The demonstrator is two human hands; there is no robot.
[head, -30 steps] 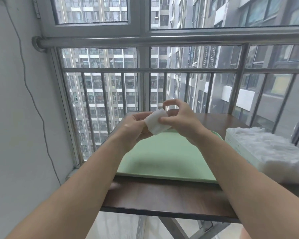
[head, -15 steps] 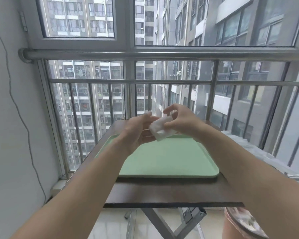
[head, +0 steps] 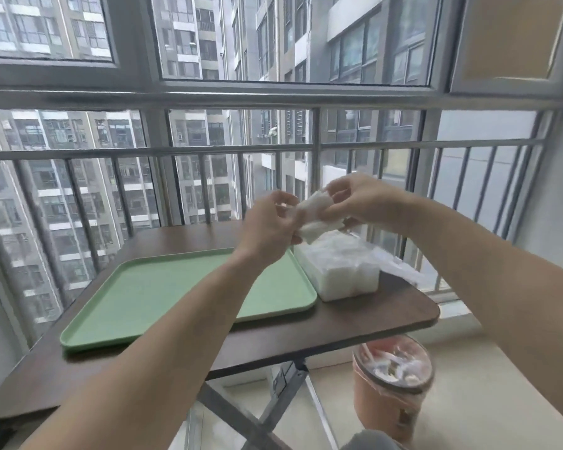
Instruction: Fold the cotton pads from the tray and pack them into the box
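**Task item.** One white cotton pad was held in the air between both hands, above the far right part of the worktop and over the far end of the box. The pad was bent and blurred. Its long axis ran on a slant, with the lower end at the left and the upper end at the right.

**Hands.**
- The left hand gripped the lower left end of the pad, its fingers curled round it.
- The right hand pinched the upper right end of the pad between thumb and fingers.

**Surroundings.**
- The pale green tray lay flat on the dark brown worktop, left of the box. Its long axis ran left to right. The left forearm crossed above its right part and hid a strip of it.
- The white box stood at the far right of the worktop, just beside the right rim of the tray. It was filled with white pads.
- Clear plastic film lay against the right side of the box.
- An orange-pink waste bin with a liner stood on the floor below the near right corner of the worktop. It held pale scraps.
- A metal folding leg frame showed under the worktop.
- A metal railing ran behind the worktop, in front of the window glass. Apartment blocks stood beyond it.
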